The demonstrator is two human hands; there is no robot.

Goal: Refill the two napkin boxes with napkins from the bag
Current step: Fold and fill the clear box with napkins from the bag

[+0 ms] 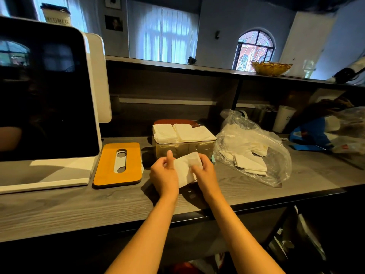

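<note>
You hold a small stack of white napkins (185, 169) just above the grey wooden bench (79, 206), close in front of the clear napkin box (184, 150). Your left hand (165, 176) grips the stack's left side, fingers curled under it and thumb sticking up at its near corner. Your right hand (206, 172) pinches the right side, fingers bent over the top edge of the paper.

The clear napkin box stands directly behind your hands, its top open and filled to the brim with two side-by-side stacks of folded napkins (183, 132) that rise above the rim. A reddish-brown lid (173, 122) shows behind those stacks; whether it lies flat or leans you cannot tell.

To the left of the box lies an orange wooden lid (118, 165) with an oval slot in its middle, covering something white of which only an edge shows at its right side. Further left stands a large dark screen (43, 95) on a white base.

To the right of the box, the clear plastic bag (254, 147) sits crumpled on the bench, its mouth turned away, with more folded napkins visible inside. Beyond it lie a blue bag (310, 135) and a white paper cup (284, 118). A woven basket (271, 68) rests on the shelf above.
</note>
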